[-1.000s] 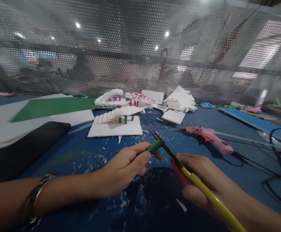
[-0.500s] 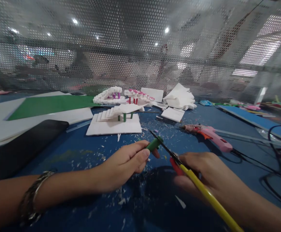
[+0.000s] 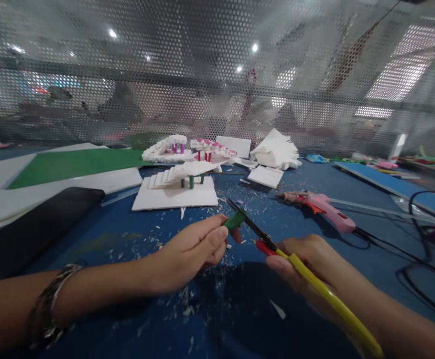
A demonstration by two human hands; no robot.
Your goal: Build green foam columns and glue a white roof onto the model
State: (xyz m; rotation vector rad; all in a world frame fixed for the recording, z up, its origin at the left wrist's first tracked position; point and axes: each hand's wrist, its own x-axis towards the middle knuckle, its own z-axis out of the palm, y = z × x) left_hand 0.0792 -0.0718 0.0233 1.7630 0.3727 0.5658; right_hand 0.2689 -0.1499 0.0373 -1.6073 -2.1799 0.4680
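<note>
My left hand pinches a small green roll, with one end sticking out past the thumb and index finger. In my right hand is a pair of scissors with dark blades and yellow and red handles. The blades point up and left and cross the outer end of the green roll. Just beyond my left hand stands a white stepped model with short green columns on a flat base. How the fingers of my right hand pass round the handles is partly hidden.
A pink glue gun with a black cord lies to the right. At the left are a dark flat object and a green sheet over white ones. Two decorated models and white sheets stand behind. Scraps litter the blue table.
The scissors have shifted slightly left, and their blades now look more closed across the end of the green roll. My left hand has barely moved.
</note>
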